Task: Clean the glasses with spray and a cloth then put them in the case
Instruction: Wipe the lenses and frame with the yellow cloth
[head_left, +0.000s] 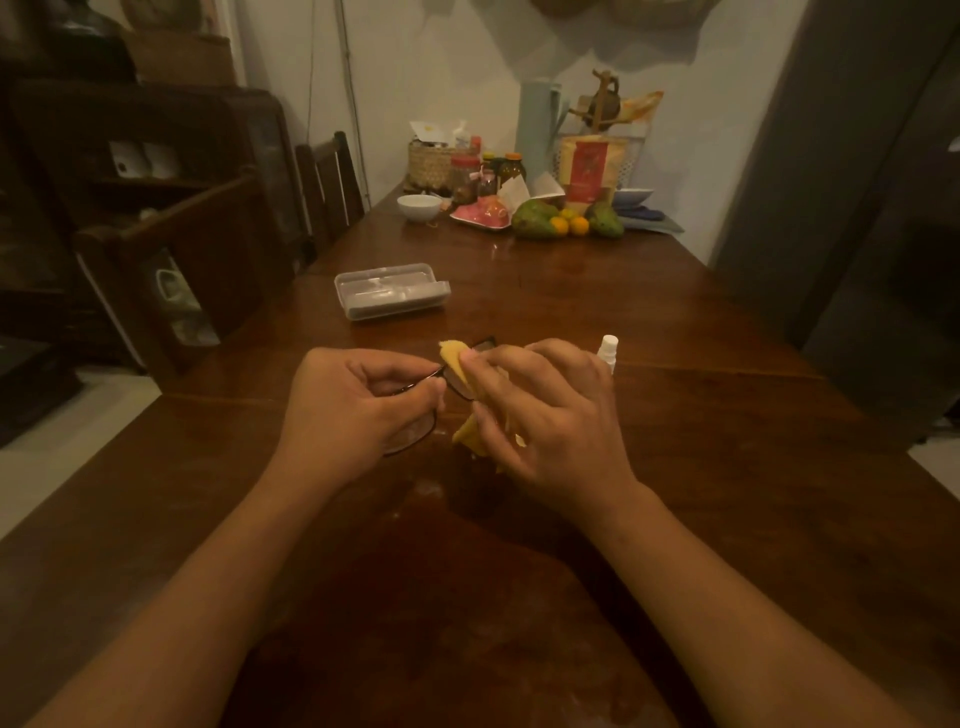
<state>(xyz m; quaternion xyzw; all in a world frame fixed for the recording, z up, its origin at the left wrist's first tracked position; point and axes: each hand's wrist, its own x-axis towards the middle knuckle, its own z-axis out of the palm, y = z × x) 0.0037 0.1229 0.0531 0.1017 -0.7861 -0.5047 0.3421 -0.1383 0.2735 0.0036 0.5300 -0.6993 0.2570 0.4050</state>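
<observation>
Glasses, thin dark rims, sit pinched in left fingers; right fingers clamp yellow cloth on lens.

"What can you see of the person?"

"Only two forearms and two hands. The left forearm and the right forearm are both bare from the bottom edge up to the wrists."

"And the hands?"

"Bare as well. The left hand has a broad, smooth back. On the right hand the knuckles stand out, and one fingernail shows pale and short. The dim light blurs anything finer."
</observation>
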